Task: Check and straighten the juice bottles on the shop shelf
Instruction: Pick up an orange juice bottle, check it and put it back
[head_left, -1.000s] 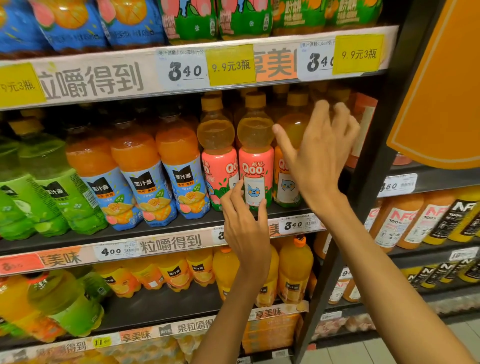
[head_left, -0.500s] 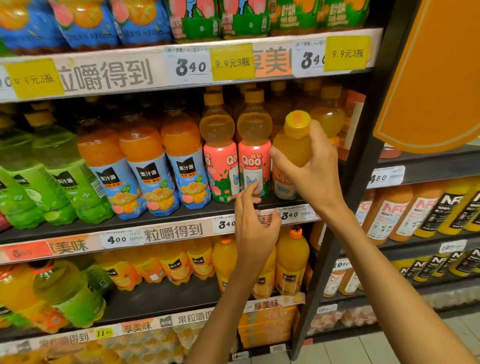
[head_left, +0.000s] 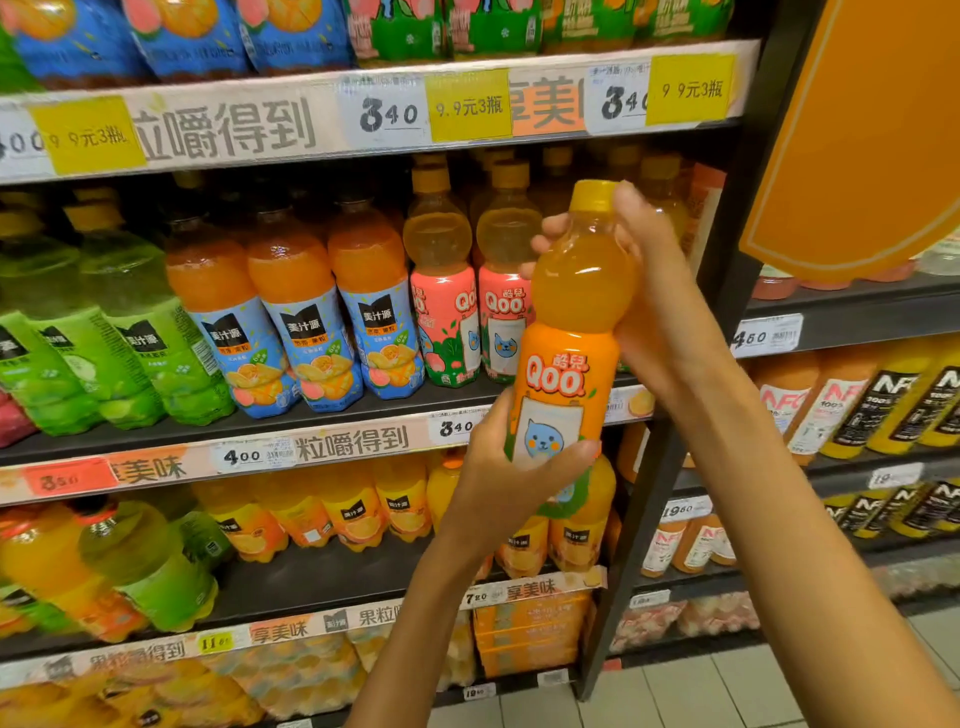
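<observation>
Dark shelf (head_left: 332, 415): peach Qoo bottles (head_left: 447, 322) beside blue-label juice bottles (head_left: 306, 317).

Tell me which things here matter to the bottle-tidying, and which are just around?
Part of the job:
- orange Qoo bottle, held off the shelf
- left hand, gripping its label
- right hand, gripping its neck
- pink Qoo bottles in the row

Just around:
- green juice bottles
- yellow price tag
- NFC bottles

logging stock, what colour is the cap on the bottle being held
Yellow cap on the orange bottle, clearest in the head view.
</observation>
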